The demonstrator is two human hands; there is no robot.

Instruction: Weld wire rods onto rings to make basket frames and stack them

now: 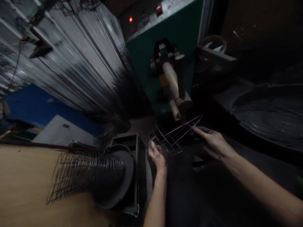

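A wire rack (168, 137) of thin metal rods, with a rounded loop at its right end, is held up between my two hands. My left hand (156, 154) pinches its left side with thumb and fingers. At the right end my right hand (210, 140) grips the rod near the loop. Just above the rack are the thick metal arms (174, 80) of a machine; whether the rack touches the lower one, I cannot tell.
The machine's green cabinet (142, 60) carries a lit red lamp (130, 19). Lower left, a stack of similar wire racks (87, 170) lies by a round dark disc (126, 186) at a dark crate (136, 201). A large round tub (236, 102) stands right.
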